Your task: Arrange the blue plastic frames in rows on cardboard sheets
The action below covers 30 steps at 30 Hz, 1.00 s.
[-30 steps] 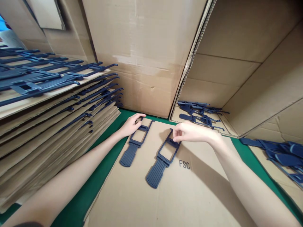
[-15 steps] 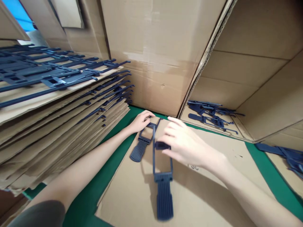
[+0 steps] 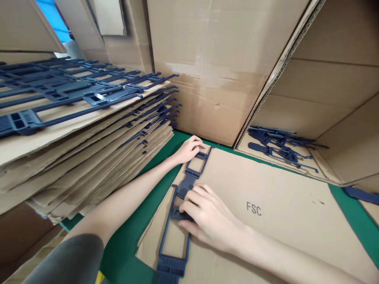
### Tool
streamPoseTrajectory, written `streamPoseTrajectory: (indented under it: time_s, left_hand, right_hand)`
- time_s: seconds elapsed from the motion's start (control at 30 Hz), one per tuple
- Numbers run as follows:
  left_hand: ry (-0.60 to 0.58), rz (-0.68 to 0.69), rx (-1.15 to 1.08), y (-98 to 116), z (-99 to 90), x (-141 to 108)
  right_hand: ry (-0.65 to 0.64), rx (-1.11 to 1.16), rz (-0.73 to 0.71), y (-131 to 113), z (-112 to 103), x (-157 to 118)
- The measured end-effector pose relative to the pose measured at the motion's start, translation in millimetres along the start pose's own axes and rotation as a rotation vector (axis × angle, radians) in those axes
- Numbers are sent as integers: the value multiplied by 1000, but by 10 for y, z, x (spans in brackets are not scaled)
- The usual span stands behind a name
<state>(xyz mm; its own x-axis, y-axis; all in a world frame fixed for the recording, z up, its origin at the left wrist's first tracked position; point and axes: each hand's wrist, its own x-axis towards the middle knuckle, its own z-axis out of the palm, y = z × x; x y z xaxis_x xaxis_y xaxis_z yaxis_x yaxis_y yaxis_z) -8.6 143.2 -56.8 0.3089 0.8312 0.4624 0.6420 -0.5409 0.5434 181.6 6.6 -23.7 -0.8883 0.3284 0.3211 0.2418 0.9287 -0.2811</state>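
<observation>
Two dark blue plastic frames with ribbed flat ends lie in line along the left side of a flat cardboard sheet (image 3: 266,189). Fingers of my right hand (image 3: 207,217) are closed on the crossbar of the nearer plastic frame (image 3: 170,262), whose ribbed end runs out of view at the bottom. My left hand (image 3: 191,150) is curled over the upper left end of the farther plastic frame (image 3: 194,172), covering that tip. The ribbed end of the farther frame is beside my right fingertips.
At left rises a tall stack of cardboard sheets (image 3: 118,165) layered with similar frames (image 3: 74,86). Behind the sheet stands a large carton (image 3: 204,98). To the right, an open carton (image 3: 314,106) contains several loose dark blue parts (image 3: 284,148). Green tabletop (image 3: 127,236) shows around the sheet.
My right hand has moved the nearer frame left and lowered it onto the sheet, below the farther one. My left hand stays at the farther frame. The whole view has shifted slightly.
</observation>
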Motion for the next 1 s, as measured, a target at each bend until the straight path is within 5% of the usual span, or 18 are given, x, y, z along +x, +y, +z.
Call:
streamPoseTrajectory:
  time_s: [0.6, 1.0]
  left_hand:
    - [-12, -18, 0, 12, -19, -13]
    - [23, -15, -42, -74, 3, 10]
  right_hand:
    - [-76, -118, 48, -23, -187, -27]
    - [99, -37, 25, 255, 23, 13]
